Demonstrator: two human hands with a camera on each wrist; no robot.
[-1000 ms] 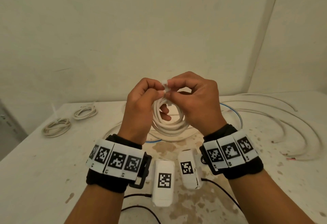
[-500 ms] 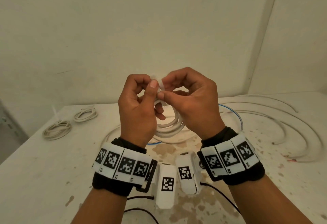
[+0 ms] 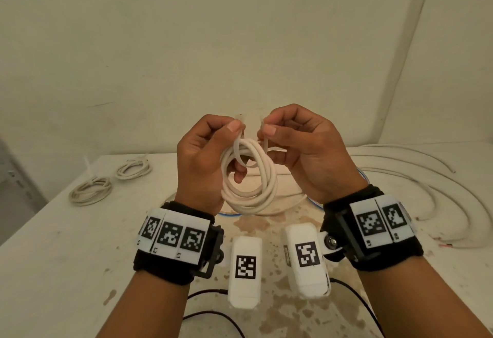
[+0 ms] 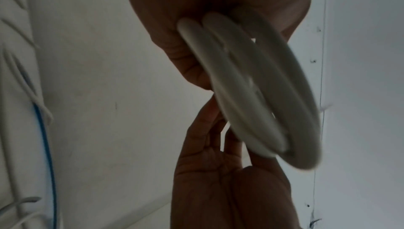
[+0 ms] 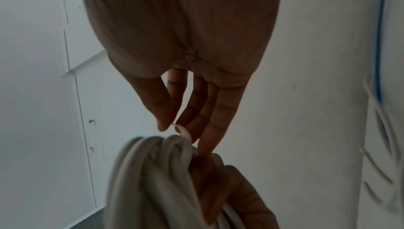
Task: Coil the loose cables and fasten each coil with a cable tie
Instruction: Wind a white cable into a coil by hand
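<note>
Both hands are held up in the air above the middle of the desk (image 3: pixel 66 244), palms turned toward each other. The left hand (image 3: pixel 205 161) has its fingers curled. Its thumb and first finger pinch one end of a thin white cable tie (image 3: pixel 241 135), and its lower fingers hook through the white cable coil (image 3: pixel 250 177) and hold it up. The right hand (image 3: pixel 306 151) is curled too, and its thumb and first finger pinch the other end of the tie. The two ends stand a little apart, just above the top of the coil. The tie dips down between them and seems to go around the loops, but the fingers hide most of it.

The coil hangs between the two hands and does not touch the desk. In the left wrist view the coil (image 4: pixel 258 94) is blurry and close, and the other hand shows below it. In the right wrist view the right hand's thumb and fingers (image 5: pixel 207 111) point down at the tie (image 5: pixel 183 132), which bends over the bundled loops. That view is dark and smeared too.

Two small tied coils (image 3: pixel 112 183) lie near the far left corner of the desk. Long loose white cables (image 3: pixel 440 177) curve along the far right side, and their ends run out of the picture. A thin blue wire (image 3: pixel 360 175) peeks out behind the right wrist.
</note>
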